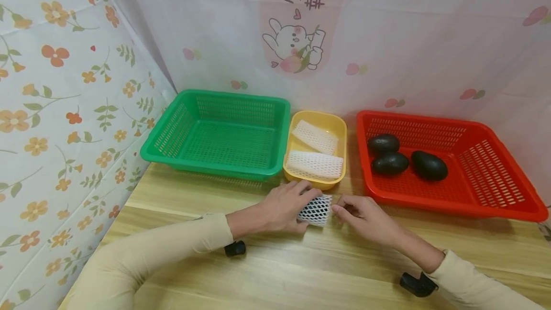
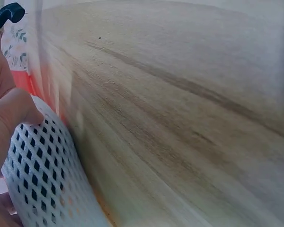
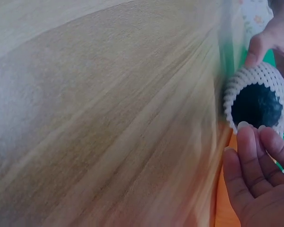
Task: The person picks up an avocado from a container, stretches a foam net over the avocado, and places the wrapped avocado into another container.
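Though netting [image 1: 317, 210] mostly hides an avocado [image 3: 255, 106], left fingers [image 1: 307, 197] clamp both; whether right fingers [image 3: 247, 149] pinch is unclear.

My left hand [image 3: 277, 37] holds a white net [image 3: 252, 74] with dark fruit [image 3: 255, 106]; my right fingers [image 3: 248, 156] are at its opening.

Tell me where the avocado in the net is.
In the head view, the netted avocado is just right of centre, gripped by the left hand, in front of the yellow tub, with the right hand beside it.
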{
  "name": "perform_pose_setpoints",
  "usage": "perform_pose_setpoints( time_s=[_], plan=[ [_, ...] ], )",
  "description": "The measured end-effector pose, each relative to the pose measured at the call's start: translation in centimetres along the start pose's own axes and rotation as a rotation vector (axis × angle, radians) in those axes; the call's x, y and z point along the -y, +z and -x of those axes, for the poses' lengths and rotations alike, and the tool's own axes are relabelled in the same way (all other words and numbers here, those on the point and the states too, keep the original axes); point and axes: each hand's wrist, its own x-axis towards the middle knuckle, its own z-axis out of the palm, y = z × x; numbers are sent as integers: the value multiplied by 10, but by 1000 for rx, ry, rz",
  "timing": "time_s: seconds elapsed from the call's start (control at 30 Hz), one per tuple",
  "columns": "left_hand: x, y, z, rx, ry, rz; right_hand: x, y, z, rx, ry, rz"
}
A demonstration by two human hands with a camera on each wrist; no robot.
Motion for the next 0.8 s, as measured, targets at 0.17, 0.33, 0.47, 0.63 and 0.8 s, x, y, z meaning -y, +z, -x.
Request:
perform_pose_setpoints(
  time_s=[0.17, 0.33, 0.47, 0.63, 0.8],
  plan=[
    [0, -3, 6, -3, -6, -2, 4, -6, 1, 18, -20, 4],
    [0, -10, 14, -10, -18, 7, 8, -13, 2, 39, -63, 53],
    [1, -19, 20, -2, -12, 30, 13, -20, 3, 76, -94, 91],
    [3, -33, 25, -5, 15, 57, 21, -28, 5, 76, -135, 136],
    [2, -47, 28, -43, 64, 59, 28, -36, 8, 38, -164, 154]
  ],
)
